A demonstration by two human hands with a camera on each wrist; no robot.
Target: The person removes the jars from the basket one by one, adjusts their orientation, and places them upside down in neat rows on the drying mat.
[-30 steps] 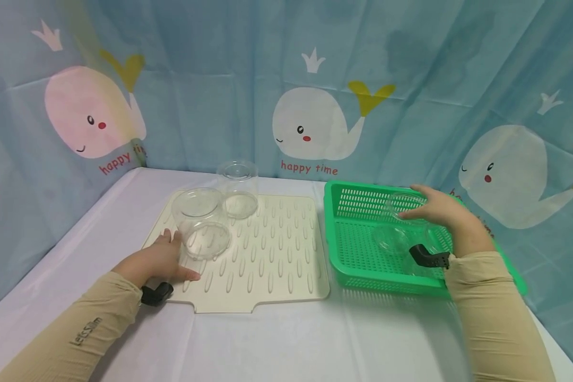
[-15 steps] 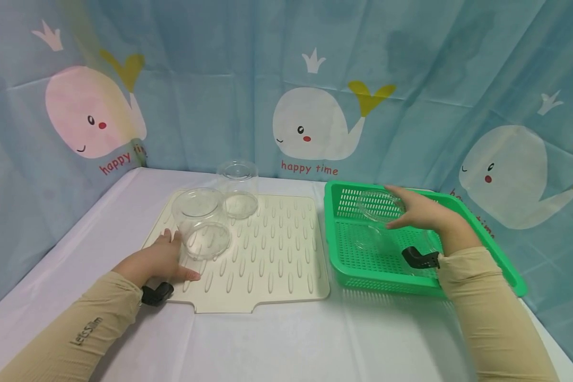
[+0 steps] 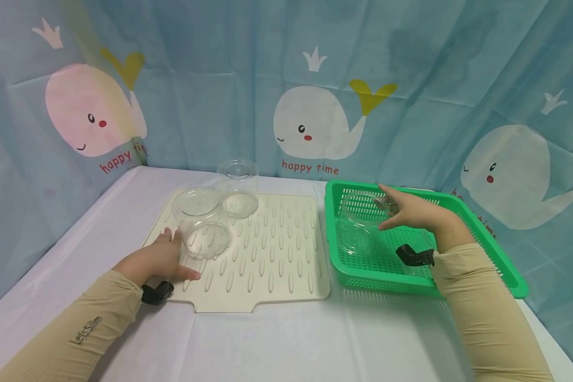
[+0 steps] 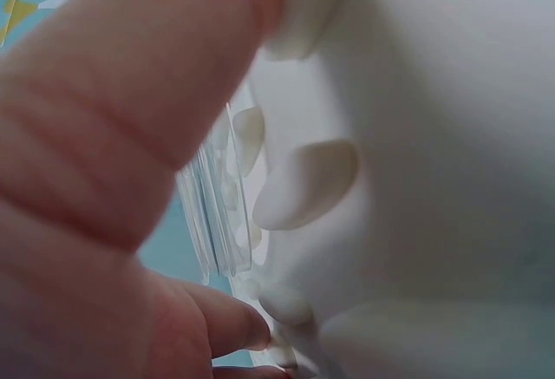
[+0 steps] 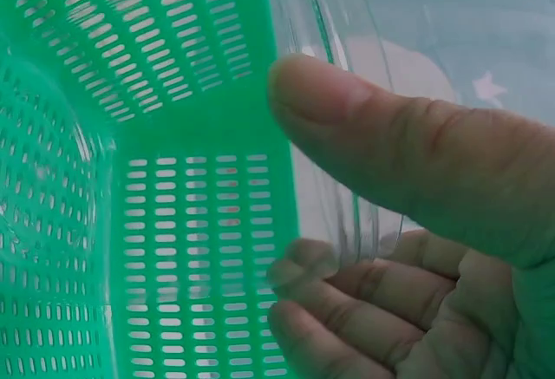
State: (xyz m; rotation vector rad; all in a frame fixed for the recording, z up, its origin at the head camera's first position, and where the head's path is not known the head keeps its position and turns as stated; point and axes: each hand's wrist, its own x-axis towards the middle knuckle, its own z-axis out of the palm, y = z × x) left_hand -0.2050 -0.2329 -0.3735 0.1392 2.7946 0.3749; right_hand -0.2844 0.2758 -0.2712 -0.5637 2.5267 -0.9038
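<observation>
My right hand grips a clear round plastic jar near its rim, at the left side of the green basket. In the right wrist view the thumb presses one side of the jar, with the fingers on the other. On the cream ridged drying board stand two similar clear jars: a front one and a back one. My left hand rests at the board's left edge beside the front jar, fingers loosely spread and holding nothing.
Another clear thing lies in the basket, partly hidden behind my right wrist. A blue curtain printed with whales hangs behind the white-covered table.
My right hand has moved left inside the basket, and the clear jar has come along with it. My left hand and the two jars on the board have stayed put.
</observation>
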